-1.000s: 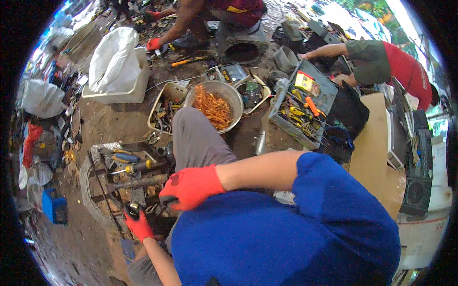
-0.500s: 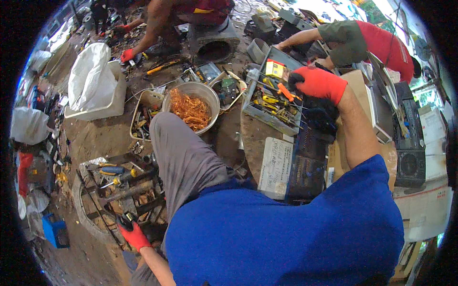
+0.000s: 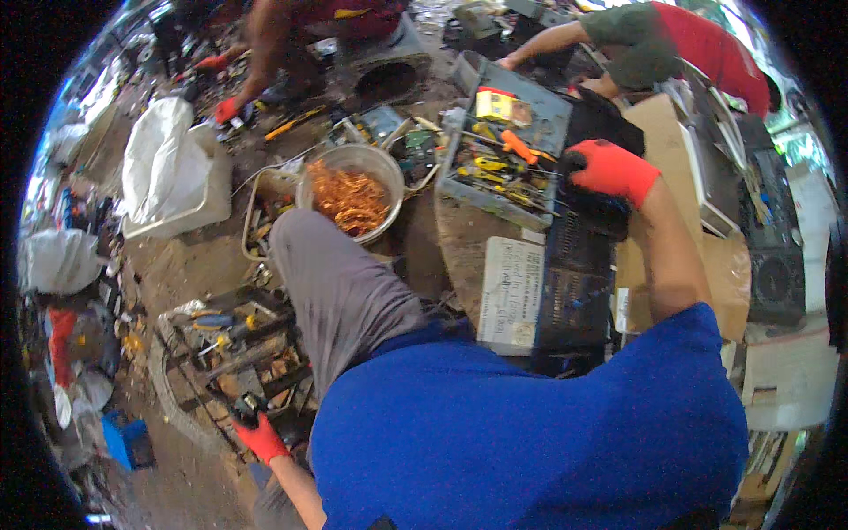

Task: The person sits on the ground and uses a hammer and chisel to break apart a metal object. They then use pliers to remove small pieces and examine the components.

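My right hand [image 3: 611, 170], in a red glove, reaches out to the right, and its fingers curl over the top edge of a black slatted case [image 3: 576, 283]. Just left of it stands a grey tool tray [image 3: 503, 150] full of pliers and screwdrivers. My left hand [image 3: 262, 438], also in a red glove, is low beside my left knee and grips a small dark tool [image 3: 246, 409]. It hovers next to a crate of scrap metal parts [image 3: 237, 340] on the ground. My grey trouser leg and blue shirt hide the ground between my hands.
A metal bowl of copper wire [image 3: 352, 190] sits ahead of my knee. A white sack in a tub [image 3: 168, 172] is at the left. Two other people crouch at the far side, one with red gloves [image 3: 228, 109], one in a red shirt [image 3: 707, 49]. Cardboard and old electronics lie at the right.
My right hand has swung from in front of my chest out to the tool tray, then onto the black case. My left hand has stayed low with the dark tool.
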Tool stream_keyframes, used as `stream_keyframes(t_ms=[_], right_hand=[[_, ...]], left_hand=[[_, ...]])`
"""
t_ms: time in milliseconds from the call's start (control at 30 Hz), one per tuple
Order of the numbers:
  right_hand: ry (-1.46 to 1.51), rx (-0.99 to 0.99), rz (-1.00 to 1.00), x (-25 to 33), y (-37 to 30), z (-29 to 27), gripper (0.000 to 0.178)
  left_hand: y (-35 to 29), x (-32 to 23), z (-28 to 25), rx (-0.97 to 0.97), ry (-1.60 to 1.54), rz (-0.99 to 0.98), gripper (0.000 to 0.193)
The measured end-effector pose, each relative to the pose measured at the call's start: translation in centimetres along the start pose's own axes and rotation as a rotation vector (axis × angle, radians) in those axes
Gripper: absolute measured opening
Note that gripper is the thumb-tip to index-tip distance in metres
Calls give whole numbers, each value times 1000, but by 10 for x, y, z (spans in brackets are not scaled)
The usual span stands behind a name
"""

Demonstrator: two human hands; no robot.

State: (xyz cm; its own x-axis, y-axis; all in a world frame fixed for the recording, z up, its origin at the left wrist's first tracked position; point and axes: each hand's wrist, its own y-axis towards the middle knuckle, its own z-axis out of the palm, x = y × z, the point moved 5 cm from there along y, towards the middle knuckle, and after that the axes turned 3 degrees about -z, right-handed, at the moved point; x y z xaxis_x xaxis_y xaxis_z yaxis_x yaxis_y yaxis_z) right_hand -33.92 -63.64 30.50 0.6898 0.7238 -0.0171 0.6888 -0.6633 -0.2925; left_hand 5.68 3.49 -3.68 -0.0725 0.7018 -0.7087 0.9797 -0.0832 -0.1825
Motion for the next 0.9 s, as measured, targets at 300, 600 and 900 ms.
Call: stream_keyframes(t_ms=[300, 600, 900], right_hand=[[261, -150, -373, 127, 67, -17, 39], [264, 143, -741, 404, 314, 67, 45], [75, -83, -425, 457, 426, 302, 30]], left_hand=[[-8, -15, 0, -108, 240, 40, 81], [-19, -38, -6, -187, 198, -92, 76], [-37, -17, -1, -132, 298, -115, 77]])
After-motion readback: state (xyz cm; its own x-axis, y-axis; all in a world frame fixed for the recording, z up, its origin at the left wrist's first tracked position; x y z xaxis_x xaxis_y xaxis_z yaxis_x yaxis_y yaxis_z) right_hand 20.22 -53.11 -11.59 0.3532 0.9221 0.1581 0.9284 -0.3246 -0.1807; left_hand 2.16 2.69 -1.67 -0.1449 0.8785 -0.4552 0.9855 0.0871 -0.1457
